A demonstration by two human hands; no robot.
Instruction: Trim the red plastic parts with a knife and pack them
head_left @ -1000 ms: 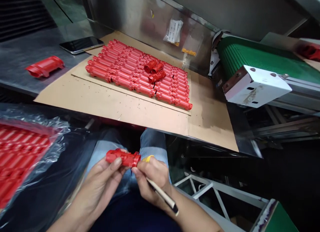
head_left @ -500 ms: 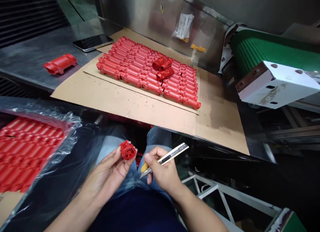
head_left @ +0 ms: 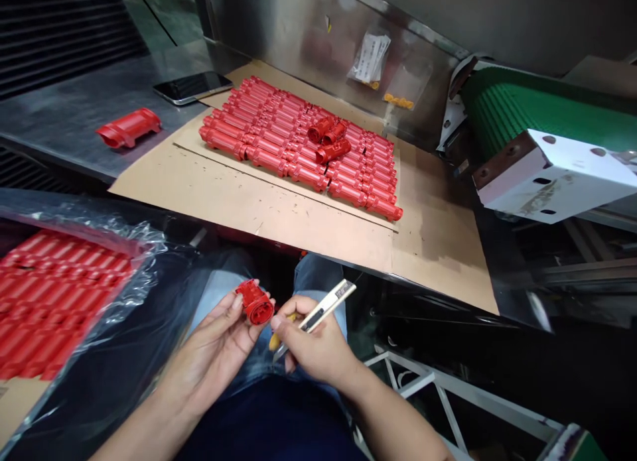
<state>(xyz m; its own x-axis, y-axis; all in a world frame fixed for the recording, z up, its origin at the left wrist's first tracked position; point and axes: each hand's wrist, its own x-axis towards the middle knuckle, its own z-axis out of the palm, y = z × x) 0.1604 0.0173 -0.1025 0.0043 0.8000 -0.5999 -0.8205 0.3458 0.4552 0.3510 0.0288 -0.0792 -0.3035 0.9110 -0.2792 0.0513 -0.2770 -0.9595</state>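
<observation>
Between the fingers and thumb of my left hand (head_left: 223,335) is a short red plastic cylindrical part (head_left: 256,303), its round open end turned toward my right hand. My right hand (head_left: 316,341) grips a utility knife (head_left: 326,306) with a pale handle; the blade points down and left, below the red part and apart from it. A small yellow piece (head_left: 275,341) also shows at the right fingers; what it belongs to I cannot make out. Both hands are above my lap, in front of the table edge.
Rows of red plastic tubes (head_left: 269,132) lie on cardboard (head_left: 308,215), with a few shorter red pieces (head_left: 332,150) on top. A red tube (head_left: 130,127) and a phone (head_left: 192,87) lie left. A plastic-lined box (head_left: 149,249) holds more red tubes. A white metal bracket (head_left: 562,176) juts in at right.
My right hand has moved left, closer to the red part, and the knife has shifted left with it. The red part has turned slightly in my left hand. The camera view has shifted a little.
</observation>
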